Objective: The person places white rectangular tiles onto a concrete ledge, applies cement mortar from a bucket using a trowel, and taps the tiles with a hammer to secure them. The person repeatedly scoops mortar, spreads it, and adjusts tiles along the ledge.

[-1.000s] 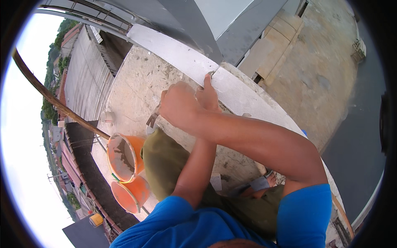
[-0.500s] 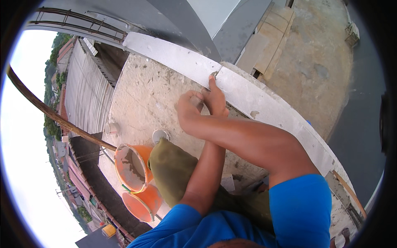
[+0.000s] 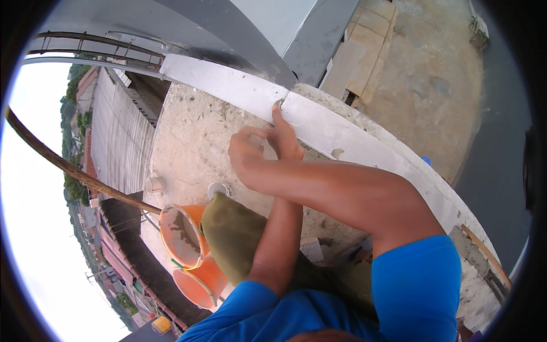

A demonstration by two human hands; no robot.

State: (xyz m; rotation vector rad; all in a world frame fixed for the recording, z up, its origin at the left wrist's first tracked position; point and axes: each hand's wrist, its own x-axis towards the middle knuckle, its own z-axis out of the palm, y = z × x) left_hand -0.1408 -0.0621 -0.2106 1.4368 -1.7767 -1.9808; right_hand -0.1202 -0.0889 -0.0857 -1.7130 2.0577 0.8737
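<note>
My arms cross over the white slab edging [image 3: 228, 81], a long curved strip with a joint in it. The left hand [image 3: 283, 139] reaches the strip with one digit stretched to the joint, touching a small dark grey patch or piece. Its other fingers are curled, and what they hold, if anything, is hidden. My right hand [image 3: 246, 149] lies to the left of it, closed with bent fingers close by the left hand. I cannot make out what is in it. Below the strip is a rough, mortar-spotted concrete surface [image 3: 194, 125].
Two orange buckets [image 3: 207, 215] stand at lower left, the upper one with grey residue inside. Near them are a white round container [image 3: 218, 188], a smaller pale cup [image 3: 154, 184] and a wooden pole [image 3: 85, 168]. Beyond the left edge lie roofs far below; grey walls rise ahead.
The view has shifted slightly, so the strip and both hands appear a little farther left. Against the joint, my hands keep nearly the same place.
</note>
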